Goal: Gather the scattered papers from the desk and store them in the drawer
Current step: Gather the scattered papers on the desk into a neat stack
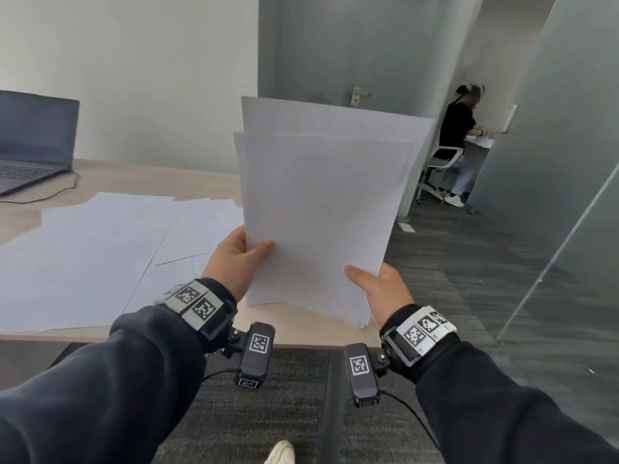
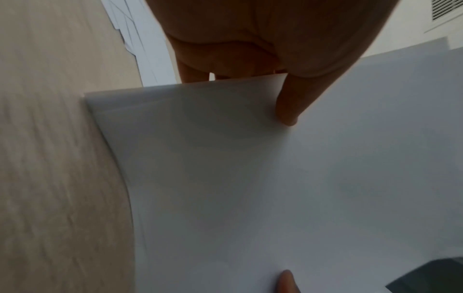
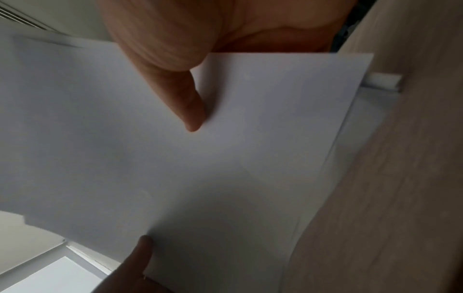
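Observation:
I hold a loose stack of white papers (image 1: 321, 202) upright above the desk's right front corner. My left hand (image 1: 239, 259) pinches its lower left edge, thumb on the front sheet. On the lower right edge my right hand (image 1: 375, 284) pinches the same stack. In the left wrist view the thumb (image 2: 288, 107) presses on the stack (image 2: 275, 188). The right wrist view shows the other thumb (image 3: 192, 111) on the front sheet (image 3: 175, 168). Several more white sheets (image 1: 100, 249) lie spread flat over the desk (image 1: 140, 179). No drawer is in view.
An open laptop (image 1: 33, 142) with a thin cable stands at the desk's far left. A seated person (image 1: 459, 139) on a white chair is in the room beyond the glass partition (image 1: 552, 162) at right. Grey carpet (image 1: 452, 262) lies right of the desk.

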Demonstrator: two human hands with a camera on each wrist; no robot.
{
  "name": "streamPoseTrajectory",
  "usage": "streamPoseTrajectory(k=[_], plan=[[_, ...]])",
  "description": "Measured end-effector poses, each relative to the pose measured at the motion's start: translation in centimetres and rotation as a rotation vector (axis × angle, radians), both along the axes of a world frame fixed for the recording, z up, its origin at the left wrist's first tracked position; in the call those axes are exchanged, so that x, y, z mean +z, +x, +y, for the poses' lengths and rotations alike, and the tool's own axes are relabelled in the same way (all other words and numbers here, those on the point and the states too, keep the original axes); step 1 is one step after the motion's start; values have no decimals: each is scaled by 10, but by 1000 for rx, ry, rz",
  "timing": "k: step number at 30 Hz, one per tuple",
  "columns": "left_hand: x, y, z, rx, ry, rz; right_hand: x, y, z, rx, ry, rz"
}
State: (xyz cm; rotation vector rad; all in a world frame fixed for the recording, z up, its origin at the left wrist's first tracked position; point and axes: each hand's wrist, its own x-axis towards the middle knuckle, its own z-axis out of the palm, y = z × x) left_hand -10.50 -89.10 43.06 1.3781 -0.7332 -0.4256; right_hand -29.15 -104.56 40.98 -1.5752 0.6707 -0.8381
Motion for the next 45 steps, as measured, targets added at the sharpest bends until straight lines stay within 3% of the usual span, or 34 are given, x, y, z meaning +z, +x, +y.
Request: streamPoseTrajectory(k=[13,16,19,24,27,31,35,39,45], plan=[[-3,-5,0,-23,-55,-12,3,4,12,-34,45,-185],[-8,-5,1,5,32,-26,-1,5,12,-45,23,-126],[-18,-7,9,57,148,-39,-17,3,14,-55,-8,45],[-21,-9,26,77,157,-71,-26,6,16,-45,-45,134],[-24,1,38,73,260,-187,-28,12,15,-27,-10,101],[-39,22,65,156,480,-469,-38,18,8,-72,69,106],[-53,45,96,241,706,-697,-38,23,-6,-134,10,282],[-60,54,110,185,976,-769,-20,22,-11,-111,-123,561],[-70,55,118,148,1029,-834,-13,12,-7,-154,-223,663]])
